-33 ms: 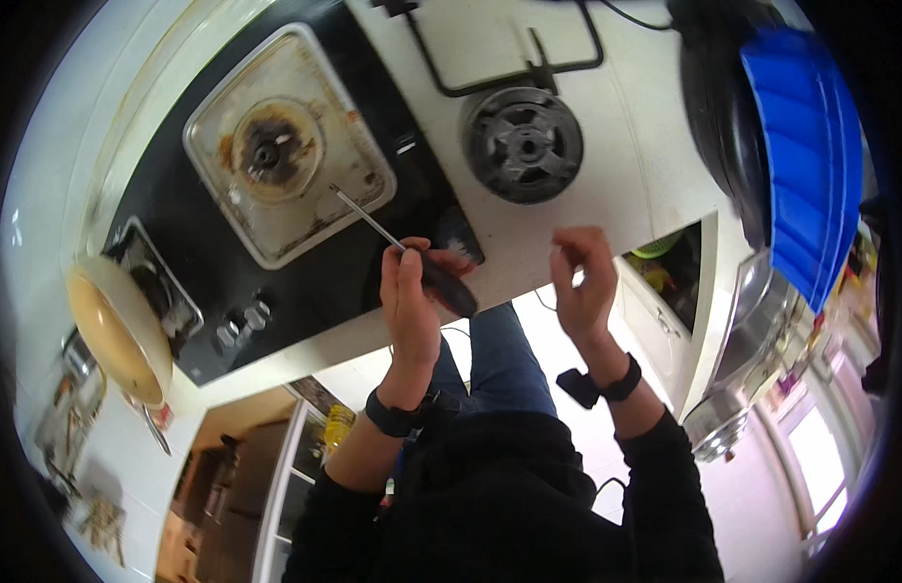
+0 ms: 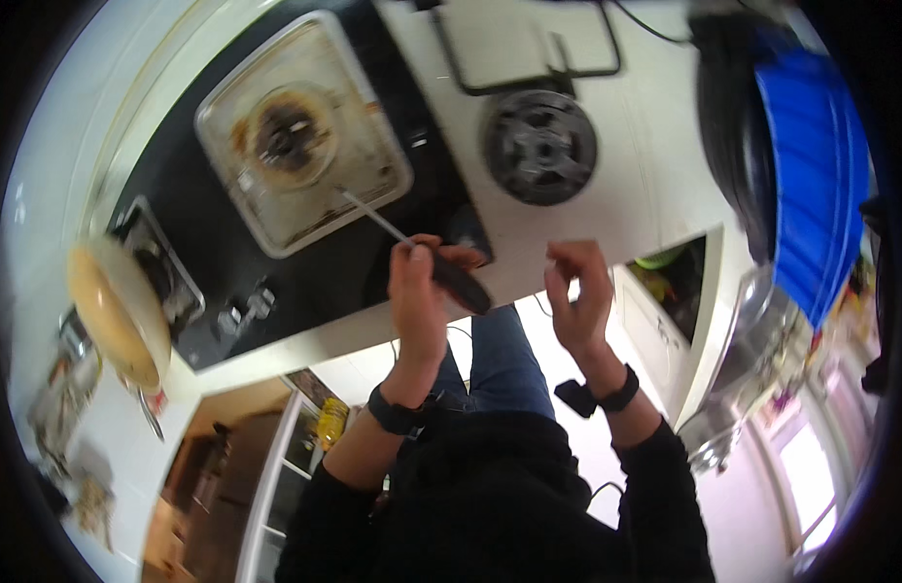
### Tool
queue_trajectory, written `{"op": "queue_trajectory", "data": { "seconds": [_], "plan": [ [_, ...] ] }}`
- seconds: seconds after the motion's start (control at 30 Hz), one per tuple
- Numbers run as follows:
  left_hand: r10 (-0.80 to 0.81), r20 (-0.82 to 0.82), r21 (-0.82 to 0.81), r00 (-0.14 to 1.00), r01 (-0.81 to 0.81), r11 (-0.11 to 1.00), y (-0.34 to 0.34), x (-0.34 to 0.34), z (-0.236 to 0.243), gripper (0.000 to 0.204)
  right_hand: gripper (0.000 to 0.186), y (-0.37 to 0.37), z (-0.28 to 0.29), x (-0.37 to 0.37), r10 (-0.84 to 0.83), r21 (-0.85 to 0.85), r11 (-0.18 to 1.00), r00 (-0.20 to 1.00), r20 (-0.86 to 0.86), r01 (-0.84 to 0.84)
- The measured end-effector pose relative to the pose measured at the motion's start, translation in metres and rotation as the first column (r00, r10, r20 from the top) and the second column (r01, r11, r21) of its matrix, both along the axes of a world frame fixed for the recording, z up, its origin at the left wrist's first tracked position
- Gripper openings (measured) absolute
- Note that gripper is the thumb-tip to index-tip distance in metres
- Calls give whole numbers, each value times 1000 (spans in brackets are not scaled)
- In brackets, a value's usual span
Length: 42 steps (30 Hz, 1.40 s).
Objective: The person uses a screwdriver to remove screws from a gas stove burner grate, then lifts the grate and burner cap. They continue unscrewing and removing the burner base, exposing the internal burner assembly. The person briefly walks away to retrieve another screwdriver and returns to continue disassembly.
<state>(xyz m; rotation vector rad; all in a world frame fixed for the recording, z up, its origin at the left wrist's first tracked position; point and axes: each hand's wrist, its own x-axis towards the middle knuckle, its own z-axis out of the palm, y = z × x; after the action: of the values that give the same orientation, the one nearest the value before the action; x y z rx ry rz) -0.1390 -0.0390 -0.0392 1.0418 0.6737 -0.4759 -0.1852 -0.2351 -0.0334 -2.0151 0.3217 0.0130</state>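
the left hand (image 2: 419,296) had its fingers clamped on the dark handle of 1 screwdriver (image 2: 461,282), its tip pointing over the stained metal tray (image 2: 276,219) on the black hob (image 2: 334,277). the right hand (image 2: 579,296) hung near the table (image 2: 621,194), fingers curled; whether they gripped anything could not be told. 1 round burner (image 2: 541,148) lay beyond it

Bright, slight blur (rim distortion)

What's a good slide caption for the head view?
Left hand holding a screwdriver pointed at the stained drip tray of a gas cooktop, a black burner on the countertop.
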Motion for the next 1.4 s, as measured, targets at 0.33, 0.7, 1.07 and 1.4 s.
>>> {"op": "queue_trajectory", "data": {
  "seconds": [0.33, 0.7, 1.07, 1.4],
  "plan": [
    [24, 139, -84, 990, -12, 996, 12, -10, 9, 26, 45, 55, 27, 19, 311, 228, 941, 906, -287, -251],
    [28, 130, -120, 991, -12, 993, 53, 20, 11, 31, 32, 90, 60, 62, 322, -49, 941, 932, -163, -334],
    [32, 185, -125, 982, -9, 992, 82, 56, -2, 29, 33, 121, 70, 112, 364, -375, 847, 925, -110, -377],
    [-57, 230, 65, 971, 43, 997, 109, 45, -7, 26, 36, 125, 55, 98, 304, -399, 868, 952, -43, -295]
  ]
}}
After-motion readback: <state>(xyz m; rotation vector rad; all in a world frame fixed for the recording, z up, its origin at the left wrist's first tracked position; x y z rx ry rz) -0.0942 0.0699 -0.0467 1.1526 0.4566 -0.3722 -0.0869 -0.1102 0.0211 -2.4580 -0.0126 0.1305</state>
